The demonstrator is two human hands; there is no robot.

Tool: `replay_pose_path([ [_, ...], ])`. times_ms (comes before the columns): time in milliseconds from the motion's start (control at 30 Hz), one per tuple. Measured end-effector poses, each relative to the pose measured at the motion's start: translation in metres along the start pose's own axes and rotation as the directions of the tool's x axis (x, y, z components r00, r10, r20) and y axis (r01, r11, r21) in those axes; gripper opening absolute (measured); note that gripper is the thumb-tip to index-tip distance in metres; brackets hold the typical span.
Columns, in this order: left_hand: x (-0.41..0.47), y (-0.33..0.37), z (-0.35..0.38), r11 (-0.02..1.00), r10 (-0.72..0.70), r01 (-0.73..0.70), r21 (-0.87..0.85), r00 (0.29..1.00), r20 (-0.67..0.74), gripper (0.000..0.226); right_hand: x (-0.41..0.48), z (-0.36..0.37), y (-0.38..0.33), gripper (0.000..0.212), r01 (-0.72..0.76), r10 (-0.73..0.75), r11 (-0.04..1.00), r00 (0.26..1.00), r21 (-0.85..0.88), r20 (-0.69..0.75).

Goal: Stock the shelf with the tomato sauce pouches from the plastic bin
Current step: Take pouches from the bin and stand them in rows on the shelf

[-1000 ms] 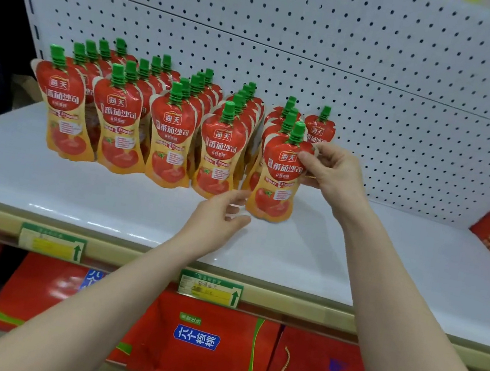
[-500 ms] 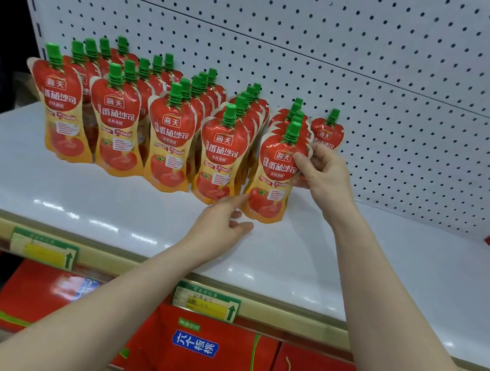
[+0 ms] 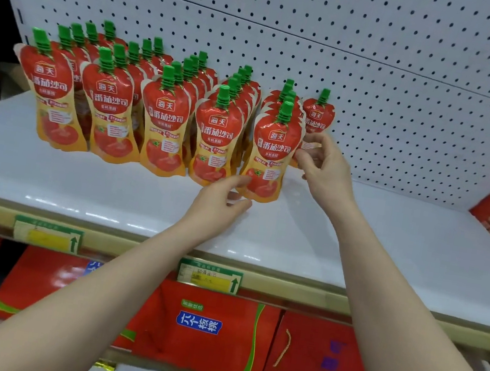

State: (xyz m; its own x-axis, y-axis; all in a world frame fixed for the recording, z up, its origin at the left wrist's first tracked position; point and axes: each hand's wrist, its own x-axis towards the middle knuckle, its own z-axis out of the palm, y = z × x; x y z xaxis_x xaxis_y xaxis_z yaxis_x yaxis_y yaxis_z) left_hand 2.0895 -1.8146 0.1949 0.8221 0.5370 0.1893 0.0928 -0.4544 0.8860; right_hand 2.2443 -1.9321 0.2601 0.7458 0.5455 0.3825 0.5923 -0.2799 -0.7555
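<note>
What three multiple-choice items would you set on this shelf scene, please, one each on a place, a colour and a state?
1. Where does the lone pouch stand?
A) on the lower shelf
B) right of the rows, by the pegboard
C) at the shelf's front edge

2. What colour are the pouch caps?
A) white
B) blue
C) green

3. How are the front pouches placed?
A) upright
B) lying flat
C) hung on hooks

Answers:
1 B, it stands alone beside the fifth row, near the back.
2 C, every cap in view is green.
3 A, all stand on their bases on the white shelf.
</note>
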Motion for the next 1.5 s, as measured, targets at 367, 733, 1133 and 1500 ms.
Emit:
replay_pose_path([
  [367,-0.104,0.027,0.025,0.963,0.177,-0.172,-0.208,0.984,0.002,0.024,-0.19,-0.059,0.029,0.016,-0.044,-0.013,0.961,0.979,-0.272,-0.203],
  [733,-0.244,-0.061,0.184,0.986,-0.028,0.101,-0.132,0.885,0.465,0.03,-0.475,-0.079,0.2,0.015,-0.638,0.585,0.735,0.768,-0.23,-0.262],
  [1133,-0.303,-0.218,0.42,0.931,-0.316,0.101,0.351,0.706,0.634,0.051,-0.529,-0.035,0.461,0.028,-0.86,0.956,0.279,0.291,-0.427,0.039],
  [1500,-0.316,-0.313,0.548,0.708,-0.344,-0.11,0.698,0.81,0.476,0.061,-0.517,0.019,0.578,0.084,-0.848,0.987,0.141,0.16,-0.511,0.007],
])
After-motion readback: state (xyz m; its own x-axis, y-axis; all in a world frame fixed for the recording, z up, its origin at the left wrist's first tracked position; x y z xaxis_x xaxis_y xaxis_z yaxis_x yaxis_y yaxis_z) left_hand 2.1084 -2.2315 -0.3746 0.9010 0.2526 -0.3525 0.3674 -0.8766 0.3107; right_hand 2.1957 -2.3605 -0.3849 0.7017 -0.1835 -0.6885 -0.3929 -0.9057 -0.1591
